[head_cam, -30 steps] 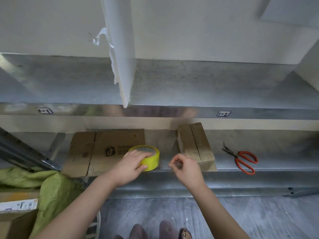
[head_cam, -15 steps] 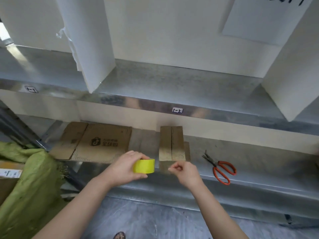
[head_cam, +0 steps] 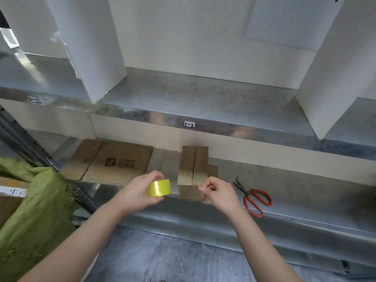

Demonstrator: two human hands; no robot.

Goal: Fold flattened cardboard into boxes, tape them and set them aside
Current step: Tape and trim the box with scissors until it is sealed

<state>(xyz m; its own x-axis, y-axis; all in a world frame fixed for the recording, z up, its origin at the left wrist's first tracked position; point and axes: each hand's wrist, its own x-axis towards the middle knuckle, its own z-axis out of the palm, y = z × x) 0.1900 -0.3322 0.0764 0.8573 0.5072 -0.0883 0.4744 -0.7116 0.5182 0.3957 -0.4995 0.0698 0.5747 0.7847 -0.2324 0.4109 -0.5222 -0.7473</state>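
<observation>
- Head view: has lifted the tape roll (head_cam: 159,187) off the shelf (head_cam: 305,192) since a second ago; grips it now on edge in the left hand (head_cam: 140,192), thumb beneath, fingers curled over the top.
- Has drawn the right hand (head_cam: 218,193) away from the roll, to the far side of the folded box (head_cam: 193,169); pinches thumb and forefinger together there, other fingers curled, presumably on the tape's free end.
- Leaves the box standing between the two hands at the shelf's front edge, top flaps shut, seam running away from the hands.
- Suggests folding done and taping under way: a strip pulled out to lay over the box; nothing set aside yet.
- Shows the flattened cardboard (head_cam: 120,161) beyond the left hand, flat on the shelf, untouched; scissors (head_cam: 254,198) just outside the right hand, handy for the cut.
- Cannot make out the strip itself: clear film, only a faint sheen by the right fingertips; cannot tell whether it touches the box, or whether tape already covers the seam.
- Hides part of the box's front behind the right knuckles; cuts off a green sack (head_cam: 36,210), below the left forearm, at the frame's edge.
</observation>
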